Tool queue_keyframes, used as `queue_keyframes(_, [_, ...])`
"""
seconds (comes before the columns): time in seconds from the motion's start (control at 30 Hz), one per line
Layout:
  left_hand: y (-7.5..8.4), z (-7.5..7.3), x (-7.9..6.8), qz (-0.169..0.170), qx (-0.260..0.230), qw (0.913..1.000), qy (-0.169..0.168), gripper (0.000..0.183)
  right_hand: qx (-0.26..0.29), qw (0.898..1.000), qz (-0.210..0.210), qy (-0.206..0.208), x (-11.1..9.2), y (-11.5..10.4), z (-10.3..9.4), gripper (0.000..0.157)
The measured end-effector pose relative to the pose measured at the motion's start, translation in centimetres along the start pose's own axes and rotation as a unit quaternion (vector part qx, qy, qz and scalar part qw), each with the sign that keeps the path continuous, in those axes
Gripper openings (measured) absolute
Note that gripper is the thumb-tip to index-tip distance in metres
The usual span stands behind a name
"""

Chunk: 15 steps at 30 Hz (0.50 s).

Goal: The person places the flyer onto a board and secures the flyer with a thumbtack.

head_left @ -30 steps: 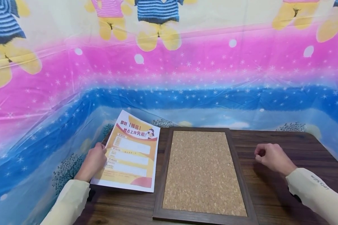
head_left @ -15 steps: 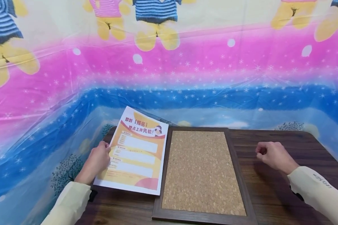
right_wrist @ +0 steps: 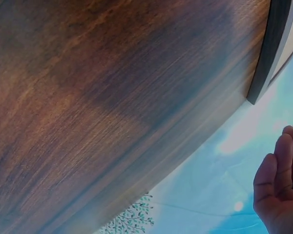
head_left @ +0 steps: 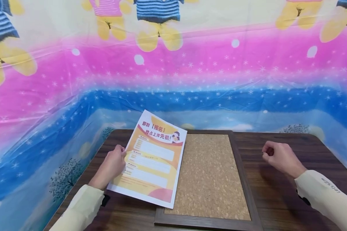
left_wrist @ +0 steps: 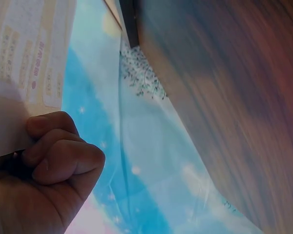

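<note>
My left hand (head_left: 114, 165) pinches the left edge of a printed paper poster (head_left: 154, 160), yellow and orange with red Chinese lettering. Curled fingers (left_wrist: 63, 156) show against the sheet in the left wrist view. The tilted poster overlaps the left side of a cork board (head_left: 211, 179) with a dark brown frame. Right of the board, my right hand (head_left: 283, 158) hovers over the table, index finger curled toward the thumb. Only part of that hand (right_wrist: 283, 180) shows in the right wrist view, a tiny pale spot at its fingertips; I cannot tell whether it pinches something.
The board lies on a dark wood-grain table (head_left: 289, 199) with a rounded far right corner. Behind and to the sides hangs a printed cloth (head_left: 208, 77) in pink, blue and cream, close to the table's edges.
My left hand has carried the poster rightward, from beside the cork board to over its left part. My right hand has stayed nearly in place.
</note>
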<state>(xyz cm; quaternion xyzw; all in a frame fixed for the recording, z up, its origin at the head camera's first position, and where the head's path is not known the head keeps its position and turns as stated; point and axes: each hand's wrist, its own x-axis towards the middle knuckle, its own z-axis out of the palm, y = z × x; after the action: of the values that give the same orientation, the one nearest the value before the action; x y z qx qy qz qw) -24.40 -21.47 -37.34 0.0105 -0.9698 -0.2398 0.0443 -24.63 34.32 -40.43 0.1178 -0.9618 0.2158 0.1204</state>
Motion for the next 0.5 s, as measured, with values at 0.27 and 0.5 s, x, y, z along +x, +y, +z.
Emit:
queue_keyframes(0.27, [1.1, 1.9, 0.5, 0.001, -0.010, 0.9999, -0.013, 0.016, -0.010, 1.000, -0.013, 0.009, 0.1, -0.3, -0.1, 0.008])
queue_keyframes(0.5, [2.3, 3.9, 1.0, 0.004, -0.025, 0.9994, -0.024, 0.016, -0.011, 1.000, -0.004, 0.013, -0.2, -0.3, -0.2, 0.007])
